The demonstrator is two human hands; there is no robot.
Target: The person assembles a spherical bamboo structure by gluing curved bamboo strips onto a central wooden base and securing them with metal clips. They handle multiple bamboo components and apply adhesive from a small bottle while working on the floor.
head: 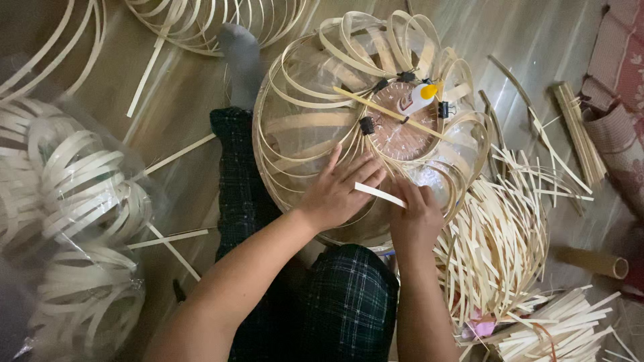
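Observation:
A round frame of looped bamboo strips (315,80) rests on my lap, with a brown disc (402,134) at its hub. Black binder clips (367,125) pin strips to the disc, and a white glue bottle with a yellow cap (417,98) lies on it. My left hand (339,188) lies flat on the strips with fingers spread, just below the disc. My right hand (414,218) pinches a short pale bamboo strip (380,194) beside the left fingertips.
A heap of loose bamboo strips (500,241) lies to the right, with bundled sticks (580,131) and a cardboard tube (594,261) beyond. Bagged bamboo loop frames (74,194) stack at the left. More frames (221,20) lie at the top. A patterned mat (620,87) lies at the far right.

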